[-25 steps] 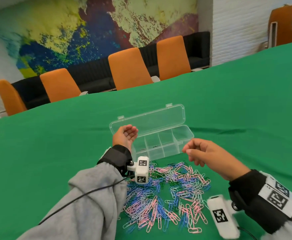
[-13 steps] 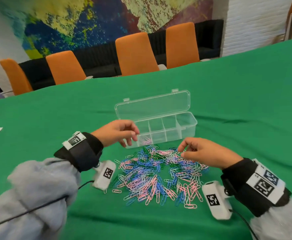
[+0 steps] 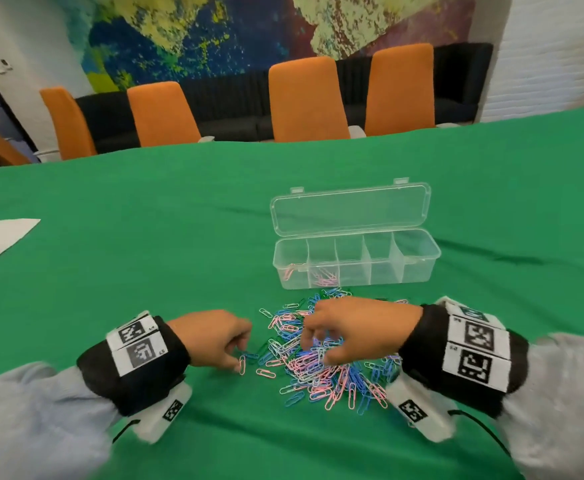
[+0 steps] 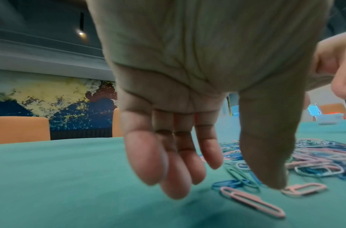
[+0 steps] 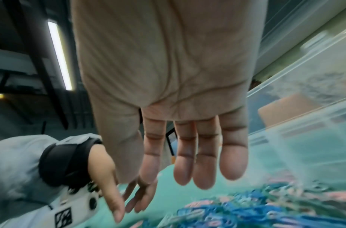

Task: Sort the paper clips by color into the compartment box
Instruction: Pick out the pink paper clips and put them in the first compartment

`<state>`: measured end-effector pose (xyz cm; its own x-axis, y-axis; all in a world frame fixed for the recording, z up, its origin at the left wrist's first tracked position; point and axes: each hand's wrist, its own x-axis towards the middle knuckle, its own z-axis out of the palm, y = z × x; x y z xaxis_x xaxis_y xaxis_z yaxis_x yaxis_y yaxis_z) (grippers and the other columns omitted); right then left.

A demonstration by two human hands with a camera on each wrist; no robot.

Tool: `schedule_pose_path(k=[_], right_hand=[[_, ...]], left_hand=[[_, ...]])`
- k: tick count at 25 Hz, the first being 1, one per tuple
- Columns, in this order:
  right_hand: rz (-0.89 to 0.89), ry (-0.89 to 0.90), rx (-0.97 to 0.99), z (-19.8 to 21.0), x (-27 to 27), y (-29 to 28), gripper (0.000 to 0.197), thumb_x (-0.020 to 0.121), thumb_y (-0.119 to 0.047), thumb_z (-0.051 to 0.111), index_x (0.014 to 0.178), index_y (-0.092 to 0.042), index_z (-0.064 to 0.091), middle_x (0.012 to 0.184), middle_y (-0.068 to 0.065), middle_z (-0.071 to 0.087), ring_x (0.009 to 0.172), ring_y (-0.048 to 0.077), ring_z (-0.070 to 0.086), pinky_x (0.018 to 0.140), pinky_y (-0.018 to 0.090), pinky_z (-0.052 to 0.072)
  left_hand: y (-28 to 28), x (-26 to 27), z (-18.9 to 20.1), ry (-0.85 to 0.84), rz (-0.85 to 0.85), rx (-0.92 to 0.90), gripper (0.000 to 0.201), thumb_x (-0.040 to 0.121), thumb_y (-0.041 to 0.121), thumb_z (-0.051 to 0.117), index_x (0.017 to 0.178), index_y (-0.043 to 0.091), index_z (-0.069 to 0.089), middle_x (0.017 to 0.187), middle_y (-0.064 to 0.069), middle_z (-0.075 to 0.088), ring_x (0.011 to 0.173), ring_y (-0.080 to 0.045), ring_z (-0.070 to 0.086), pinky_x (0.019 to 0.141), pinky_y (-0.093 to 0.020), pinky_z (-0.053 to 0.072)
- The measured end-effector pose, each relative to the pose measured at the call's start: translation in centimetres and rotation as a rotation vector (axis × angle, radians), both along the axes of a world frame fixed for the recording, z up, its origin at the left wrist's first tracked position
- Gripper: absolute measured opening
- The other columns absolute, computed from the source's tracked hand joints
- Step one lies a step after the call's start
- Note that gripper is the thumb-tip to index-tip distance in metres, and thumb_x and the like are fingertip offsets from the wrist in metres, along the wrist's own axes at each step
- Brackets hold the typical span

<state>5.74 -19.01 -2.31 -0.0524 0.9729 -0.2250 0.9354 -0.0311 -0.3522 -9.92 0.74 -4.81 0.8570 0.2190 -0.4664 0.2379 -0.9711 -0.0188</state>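
Head view shows the left hand (image 3: pixel 214 337) and right hand (image 3: pixel 356 327), fingers loosely hanging and grasping nothing, hovering over the pile of paper clips (image 3: pixel 321 372) on the green table (image 3: pixel 145 237), just before the open compartment box (image 3: pixel 356 263) holding some pink clips (image 3: pixel 323 277).

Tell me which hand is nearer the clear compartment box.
Right. The right hand hovers over the clip pile just in front of the compartment box; the left hand is lower-left, at the pile's edge, farther off.
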Motion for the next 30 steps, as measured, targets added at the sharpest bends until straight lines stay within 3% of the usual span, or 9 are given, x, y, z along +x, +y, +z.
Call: schedule_pose_path(k=[5, 11, 13, 16, 21, 24, 26, 28, 30], right_hand=[[0.136, -0.113, -0.113, -2.2, -2.6, 4.4, 0.029, 0.085, -0.022, 0.063, 0.114, -0.019, 0.058, 0.106, 0.005, 0.048, 0.092, 0.019, 0.048, 0.077, 0.030, 0.039], [0.047, -0.368, -0.194, -2.7, -1.1, 5.9, 0.011, 0.089, -0.017, 0.053, 0.093, -0.010, 0.060, 0.101, 0.009, 0.062, 0.090, 0.024, 0.057, 0.073, 0.031, 0.044], [0.042, -0.278, -0.148, -2.5, -1.7, 6.7, 0.004, 0.088, -0.017, 0.054, 0.090, -0.016, 0.056, 0.096, 0.006, 0.061, 0.085, 0.021, 0.053, 0.072, 0.029, 0.040], [0.020, -0.163, -0.138, -3.1, -3.3, 7.7, 0.015, 0.085, -0.020, 0.059, 0.099, -0.014, 0.061, 0.099, 0.007, 0.064, 0.086, 0.023, 0.053, 0.073, 0.027, 0.040], [-0.002, -0.254, -0.077, -4.1, -4.6, 8.4, 0.025, 0.087, -0.022, 0.058, 0.109, -0.011, 0.053, 0.097, 0.010, 0.059, 0.091, 0.028, 0.055, 0.069, 0.029, 0.036], [0.012, -0.303, -0.081, -4.3, -4.8, 8.5, 0.020, 0.088, -0.017, 0.055, 0.103, -0.005, 0.061, 0.087, 0.009, 0.055, 0.085, 0.028, 0.054, 0.069, 0.029, 0.038], [-0.004, -0.307, -0.118, -4.3, -4.5, 8.1, 0.020, 0.088, -0.016, 0.054, 0.099, -0.003, 0.064, 0.084, 0.009, 0.054, 0.081, 0.026, 0.051, 0.071, 0.030, 0.043], [-0.035, -0.282, -0.140, -3.9, -3.9, 7.4, 0.016, 0.087, -0.015, 0.054, 0.094, -0.005, 0.064, 0.083, 0.008, 0.055, 0.080, 0.026, 0.052, 0.074, 0.031, 0.047], [-0.110, -0.145, -0.108, -3.2, -2.6, 6.6, 0.006, 0.085, -0.012, 0.054, 0.080, -0.013, 0.058, 0.077, 0.003, 0.054, 0.075, 0.021, 0.051, 0.068, 0.028, 0.045]], left_hand=[[0.5, -0.2, -0.9, 0.019, -0.048, -0.099, 0.029, 0.080, 0.024, 0.069, 0.105, 0.019, 0.054, 0.086, 0.005, 0.052, 0.076, -0.014, 0.048, 0.057, -0.020, 0.030], [0.7, -0.1, -1.5, -0.031, -0.151, -0.121, 0.027, 0.082, 0.022, 0.066, 0.106, 0.019, 0.055, 0.102, -0.001, 0.054, 0.082, -0.013, 0.045, 0.070, -0.026, 0.036], [0.6, 0.0, -1.4, -0.061, -0.181, -0.150, 0.026, 0.082, 0.022, 0.065, 0.107, 0.020, 0.056, 0.103, -0.001, 0.053, 0.084, -0.016, 0.048, 0.072, -0.029, 0.038], [0.6, -0.3, -1.5, -0.069, -0.200, -0.190, 0.023, 0.082, 0.021, 0.064, 0.105, 0.021, 0.060, 0.103, -0.001, 0.052, 0.091, -0.019, 0.053, 0.075, -0.032, 0.041], [0.7, -0.8, -1.7, -0.061, -0.215, -0.176, 0.014, 0.081, 0.021, 0.063, 0.095, 0.018, 0.062, 0.107, 0.000, 0.052, 0.091, -0.020, 0.054, 0.074, -0.031, 0.041], [0.7, -0.8, -1.7, -0.084, -0.224, -0.166, 0.012, 0.081, 0.020, 0.062, 0.093, 0.017, 0.062, 0.106, 0.000, 0.050, 0.092, -0.021, 0.053, 0.077, -0.032, 0.042], [0.8, -0.8, -1.4, -0.158, -0.224, -0.231, 0.009, 0.082, 0.017, 0.060, 0.090, 0.015, 0.062, 0.098, 0.002, 0.049, 0.087, -0.016, 0.053, 0.078, -0.028, 0.041], [0.7, -0.6, -1.1, -0.240, -0.186, -0.339, 0.006, 0.084, 0.014, 0.059, 0.089, 0.012, 0.061, 0.087, 0.008, 0.049, 0.074, -0.001, 0.049, 0.071, -0.015, 0.038], [0.1, -0.1, -1.0, -0.265, -0.107, -0.427, 0.007, 0.086, 0.010, 0.058, 0.093, 0.012, 0.059, 0.080, 0.011, 0.053, 0.065, 0.006, 0.049, 0.064, -0.007, 0.035]])
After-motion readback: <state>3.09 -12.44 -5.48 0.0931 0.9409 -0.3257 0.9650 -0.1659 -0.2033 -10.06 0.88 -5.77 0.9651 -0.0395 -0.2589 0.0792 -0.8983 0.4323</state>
